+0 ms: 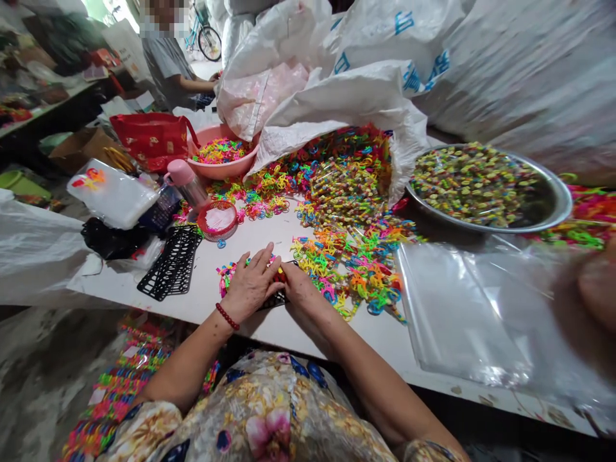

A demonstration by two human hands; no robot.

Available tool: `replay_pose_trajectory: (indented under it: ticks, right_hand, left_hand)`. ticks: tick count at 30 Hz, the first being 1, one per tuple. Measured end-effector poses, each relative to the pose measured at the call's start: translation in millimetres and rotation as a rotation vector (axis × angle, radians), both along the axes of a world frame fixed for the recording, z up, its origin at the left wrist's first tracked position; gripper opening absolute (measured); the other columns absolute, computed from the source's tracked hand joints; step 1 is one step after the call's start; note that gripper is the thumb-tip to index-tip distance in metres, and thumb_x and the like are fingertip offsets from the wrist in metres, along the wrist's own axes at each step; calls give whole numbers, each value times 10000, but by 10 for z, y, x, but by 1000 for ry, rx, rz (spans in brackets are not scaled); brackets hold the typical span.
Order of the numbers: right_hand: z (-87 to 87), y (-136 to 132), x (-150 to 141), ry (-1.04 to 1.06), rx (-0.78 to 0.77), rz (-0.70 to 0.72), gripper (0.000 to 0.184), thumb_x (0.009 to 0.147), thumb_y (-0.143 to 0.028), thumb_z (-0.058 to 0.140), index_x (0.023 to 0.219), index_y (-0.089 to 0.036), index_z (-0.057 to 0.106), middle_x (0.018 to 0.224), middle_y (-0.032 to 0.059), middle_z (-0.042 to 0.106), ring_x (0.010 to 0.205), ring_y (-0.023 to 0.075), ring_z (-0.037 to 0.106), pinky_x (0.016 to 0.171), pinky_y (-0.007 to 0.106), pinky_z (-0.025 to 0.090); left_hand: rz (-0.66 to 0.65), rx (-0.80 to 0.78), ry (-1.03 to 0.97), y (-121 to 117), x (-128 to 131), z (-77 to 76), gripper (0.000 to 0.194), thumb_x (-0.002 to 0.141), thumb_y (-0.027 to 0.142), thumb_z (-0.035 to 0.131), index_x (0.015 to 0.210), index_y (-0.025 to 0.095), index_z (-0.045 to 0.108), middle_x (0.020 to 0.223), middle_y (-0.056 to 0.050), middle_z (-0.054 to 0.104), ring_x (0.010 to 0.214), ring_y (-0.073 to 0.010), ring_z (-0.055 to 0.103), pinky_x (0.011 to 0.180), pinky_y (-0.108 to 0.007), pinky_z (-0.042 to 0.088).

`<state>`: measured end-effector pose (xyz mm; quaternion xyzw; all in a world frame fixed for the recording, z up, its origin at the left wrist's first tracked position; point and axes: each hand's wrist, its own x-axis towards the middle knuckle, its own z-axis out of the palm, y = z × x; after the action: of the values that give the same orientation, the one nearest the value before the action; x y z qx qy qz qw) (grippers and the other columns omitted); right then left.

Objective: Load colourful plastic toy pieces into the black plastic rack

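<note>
My left hand [253,280] lies palm down with its fingers stretched out over a row of small colourful plastic pieces [224,277]. Beneath these pieces, part of a black lattice plate [275,299] shows on the white table. Touching the plate's right end is my right hand [299,284], its fingers curled inward and partly hidden; what they hold cannot be made out. A loose heap of colourful plastic pieces [370,269] spreads just right of my right hand. More black lattice plates [171,263] lie stacked to the left.
A white sack [332,96] spills pieces onto the table [269,234]. Clear plastic bags [462,308] lie at right, below a metal basin [561,199]. Left are a red basket [234,224], a pink-lidded bottle [185,183] and a pink basin [226,168]. Another person [168,64] stands behind.
</note>
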<state>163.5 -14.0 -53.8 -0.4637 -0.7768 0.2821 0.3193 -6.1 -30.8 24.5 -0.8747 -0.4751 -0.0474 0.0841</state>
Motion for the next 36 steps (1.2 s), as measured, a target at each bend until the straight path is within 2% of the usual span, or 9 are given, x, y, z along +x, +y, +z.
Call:
replay_pose_trajectory:
  ticks: [4,7,10,13,17,24,30,33,36]
  right_hand:
    - [258,-36,489,-210,128,-217,296,889,-61,428,1081,-173,623,1097,132,629,993,236,560,865,341,444]
    - [406,13,901,-512,165,-416,235,867,-60,460,961,-149,656,1010,148,607,920,255,529,791,347,407]
    - [479,33,1092,-676,158,-422,184,896,-129,487,892,-147,670,927,140,603,885,263,506,749,358,355]
    - [474,-3,1076,-716,187,-396,193,926,-211,505,864,-157,680,951,134,621,921,266,498,766,373,314]
    - [377,-40,1000,-724,169,-365,202,897,-187,525,795,-169,699,952,126,646,933,270,480,822,411,274]
    - [259,23,992,-666,140,-375,233,891,-206,524,748,-188,706,939,107,661,939,262,464,864,433,254]
    - [345,1,980,-605,136,-370,243,924,-239,493,776,-189,680,933,113,662,921,264,493,850,414,305]
    - [452,-29,873,-420,146,-386,227,951,-213,419,925,-181,642,938,123,644,895,254,531,807,366,364]
    - [467,-3,635,-145,-15,-390,172,961,-275,425,970,-201,580,822,75,625,738,220,539,686,322,387]
  left_hand:
    - [-15,-9,-2,1,-7,2,562,940,518,517,1410,212,492,1616,-130,282,1390,-298,433,1113,-530,362]
    - [-17,4,-27,-5,-12,4,575,929,537,523,1416,232,497,1610,-120,297,1432,-324,373,1143,-593,302]
    - [-18,30,-52,-7,-13,19,600,924,534,533,1444,241,468,1600,-123,319,1471,-350,299,1153,-676,213]
    - [-64,39,-63,6,-7,37,579,957,488,493,1468,223,430,1586,-133,343,1493,-327,260,1168,-686,158]
    - [-164,-4,-52,34,19,24,512,982,444,461,1432,202,458,1549,-128,416,1474,-272,319,1192,-619,197]
    - [-173,-14,-50,48,45,7,436,960,414,513,1331,187,536,1547,-140,417,1449,-260,370,1191,-546,262]
    - [-117,3,-58,36,84,24,334,972,413,482,1200,195,593,1610,-133,292,1448,-258,369,1155,-517,326]
    - [-98,6,-71,26,108,42,265,985,356,462,1153,207,602,1602,-106,323,1444,-234,378,1151,-483,338]
    - [-83,7,-77,37,114,56,246,993,323,442,1147,210,596,1593,-90,347,1446,-212,374,1156,-461,336]
